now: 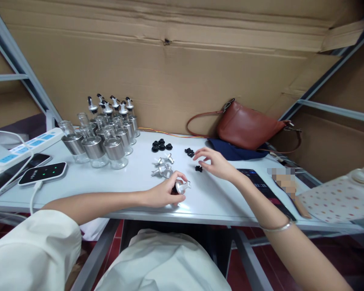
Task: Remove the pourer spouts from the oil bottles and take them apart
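My left hand [166,190] is closed around a bottle pourer [182,186], with its silvery spout pointing right and a black base mostly hidden by the fingers. My right hand [213,162] hovers with curved, parted fingers beside two small clusters of black plastic caps, the far caps [189,152] and the near caps [198,168]. Nothing shows between those fingers. Several loose silvery spouts [161,166] lie just beyond my left hand. Behind them sit several black round stoppers [161,145] in a group.
Several glass bottles with steel sleeves [113,148] stand at left, the rear ones topped with pourers. A power strip [33,145] and a white-edged device [43,173] lie further left. At right are a brown handbag [248,125], a phone [262,186] and a dotted bag [336,198].
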A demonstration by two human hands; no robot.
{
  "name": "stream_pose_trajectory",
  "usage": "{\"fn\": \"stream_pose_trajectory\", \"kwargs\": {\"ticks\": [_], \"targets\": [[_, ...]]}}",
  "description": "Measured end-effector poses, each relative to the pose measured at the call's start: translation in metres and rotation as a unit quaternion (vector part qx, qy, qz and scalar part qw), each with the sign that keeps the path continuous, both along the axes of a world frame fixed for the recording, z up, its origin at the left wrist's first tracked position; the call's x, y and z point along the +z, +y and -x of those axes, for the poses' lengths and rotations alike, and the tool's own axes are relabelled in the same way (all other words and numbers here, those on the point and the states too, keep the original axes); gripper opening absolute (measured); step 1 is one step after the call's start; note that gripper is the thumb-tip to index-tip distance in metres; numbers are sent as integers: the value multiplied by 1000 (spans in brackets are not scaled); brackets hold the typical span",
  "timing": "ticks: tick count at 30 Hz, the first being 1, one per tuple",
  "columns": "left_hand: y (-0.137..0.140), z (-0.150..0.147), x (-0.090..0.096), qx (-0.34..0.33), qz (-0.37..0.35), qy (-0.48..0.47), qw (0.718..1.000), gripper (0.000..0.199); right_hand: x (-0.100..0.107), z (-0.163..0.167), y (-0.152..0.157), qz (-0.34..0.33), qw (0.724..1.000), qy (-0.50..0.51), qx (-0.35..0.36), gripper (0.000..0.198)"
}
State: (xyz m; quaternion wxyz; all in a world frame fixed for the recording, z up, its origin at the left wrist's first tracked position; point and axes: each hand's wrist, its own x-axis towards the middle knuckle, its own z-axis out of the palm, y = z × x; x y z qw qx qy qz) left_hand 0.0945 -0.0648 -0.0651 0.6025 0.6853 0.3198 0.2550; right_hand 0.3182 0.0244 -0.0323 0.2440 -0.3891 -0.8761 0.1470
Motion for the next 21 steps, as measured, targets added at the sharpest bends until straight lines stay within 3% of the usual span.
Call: {"fn": "stream_pose_trajectory", "kwargs": {"ticks": [3,6,9,13,21], "targets": [[0,0,0,-1,1,-6,1000,38,15,-2,-10,-55,998,24,-17,40],[0,0,0,-1,2,-3,1000,38,20,-6,-12,-5,998,-67,-17,47],[0,0,0,0,8,5,1000,37,16,-9,-8,59,987,-149,-7,47],[1,0,-2,0,11,3,1000,39,6,-5,1,95,978,-186,-4,45],[0,0,-2,3,6,0,1000,38,-6,1,9,79,981,-179,12,32]]}}
